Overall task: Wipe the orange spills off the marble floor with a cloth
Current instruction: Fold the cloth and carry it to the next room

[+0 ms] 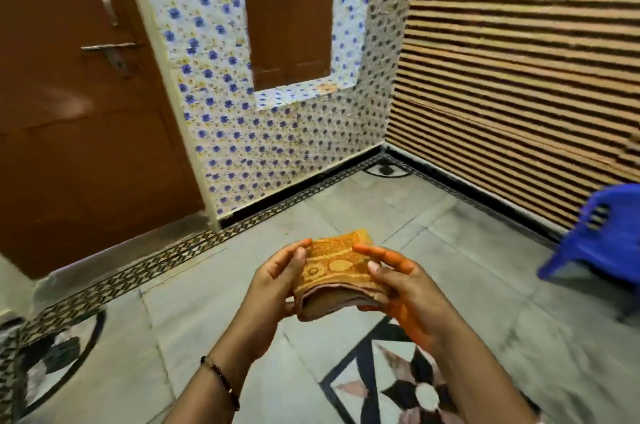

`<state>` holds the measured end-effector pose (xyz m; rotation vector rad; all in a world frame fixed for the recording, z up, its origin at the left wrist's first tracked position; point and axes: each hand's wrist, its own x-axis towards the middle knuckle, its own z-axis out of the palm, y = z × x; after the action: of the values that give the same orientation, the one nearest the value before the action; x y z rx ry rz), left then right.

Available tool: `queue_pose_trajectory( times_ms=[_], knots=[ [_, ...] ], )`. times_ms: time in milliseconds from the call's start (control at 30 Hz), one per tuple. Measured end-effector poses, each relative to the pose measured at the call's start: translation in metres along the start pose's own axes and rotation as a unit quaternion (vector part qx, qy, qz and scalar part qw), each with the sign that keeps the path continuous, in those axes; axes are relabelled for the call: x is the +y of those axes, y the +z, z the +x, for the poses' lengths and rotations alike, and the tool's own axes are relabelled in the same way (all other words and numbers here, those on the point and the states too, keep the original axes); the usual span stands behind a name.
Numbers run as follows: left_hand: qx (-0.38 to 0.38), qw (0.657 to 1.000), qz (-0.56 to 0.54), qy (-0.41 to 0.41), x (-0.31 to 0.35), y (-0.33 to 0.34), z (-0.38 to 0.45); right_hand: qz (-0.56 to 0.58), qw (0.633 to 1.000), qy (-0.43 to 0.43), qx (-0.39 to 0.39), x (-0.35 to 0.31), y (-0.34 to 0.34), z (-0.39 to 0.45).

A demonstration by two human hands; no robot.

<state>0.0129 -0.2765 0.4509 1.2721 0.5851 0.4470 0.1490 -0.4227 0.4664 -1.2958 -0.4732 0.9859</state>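
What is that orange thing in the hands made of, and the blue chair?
The orange cloth looks like soft woven fabric: it folds into layers and bends between the hands. The blue chair looks like moulded plastic, smooth and slightly shiny with cut slots, though it is blurred.

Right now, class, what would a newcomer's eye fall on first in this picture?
The folded orange cloth at centre, held above the marble floor between the left hand and the orange-stained right hand. Next, the blue plastic chair at the right edge, and the blue-flowered tile wall behind.
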Motion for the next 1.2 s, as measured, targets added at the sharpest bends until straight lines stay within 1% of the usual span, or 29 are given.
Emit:
queue_pose_trajectory(
  times_ms=[67, 133, 167, 200, 367, 500, 567, 667, 767, 867, 967, 1067, 1200],
  knots=[
    [-0.045, 0.999, 0.007, 0.001, -0.004, 0.041, 0.017, -0.005, 1.0, -0.003, 0.018, -0.01, -0.044, -0.008],
    [-0.104, 0.994, 0.032, 0.012, -0.012, 0.086, 0.034, -0.002, 0.999, -0.012, 0.048, -0.015, -0.094, -0.019],
    [-0.142, 0.989, 0.038, 0.008, -0.018, 0.12, 0.047, 0.01, 0.997, -0.02, 0.071, -0.02, -0.128, -0.029],
    [-0.165, 0.986, 0.033, 0.003, -0.019, 0.135, 0.052, 0.019, 0.996, -0.022, 0.081, -0.02, -0.144, -0.034],
    [-0.3, 0.952, 0.044, -0.04, -0.038, 0.237, 0.087, 0.092, 0.98, -0.049, 0.168, -0.029, -0.239, -0.067],
    [-0.366, 0.925, 0.086, -0.056, -0.052, 0.314, 0.115, 0.139, 0.956, -0.072, 0.249, -0.028, -0.302, -0.084],
    [-0.384, 0.916, 0.1, -0.057, -0.059, 0.345, 0.129, 0.145, 0.947, -0.081, 0.275, -0.028, -0.327, -0.086],
    [-0.43, 0.894, 0.113, -0.061, -0.077, 0.398, 0.16, 0.14, 0.932, -0.093, 0.32, -0.033, -0.377, -0.084],
    [-0.46, 0.878, 0.114, -0.068, -0.094, 0.45, 0.196, 0.133, 0.92, -0.091, 0.357, -0.043, -0.432, -0.075],
    [-0.477, 0.87, 0.099, -0.075, -0.107, 0.506, 0.238, 0.113, 0.915, -0.065, 0.381, -0.063, -0.489, -0.064],
    [-0.478, 0.869, 0.093, -0.083, -0.113, 0.562, 0.277, 0.093, 0.911, -0.036, 0.4, -0.09, -0.542, -0.052],
    [-0.481, 0.87, 0.08, -0.077, -0.121, 0.617, 0.316, 0.078, 0.91, -0.028, 0.405, -0.111, -0.599, -0.036],
    [-0.451, 0.884, 0.08, -0.092, -0.133, 0.678, 0.353, 0.081, 0.898, -0.018, 0.432, -0.12, -0.656, -0.017]
  ],
)
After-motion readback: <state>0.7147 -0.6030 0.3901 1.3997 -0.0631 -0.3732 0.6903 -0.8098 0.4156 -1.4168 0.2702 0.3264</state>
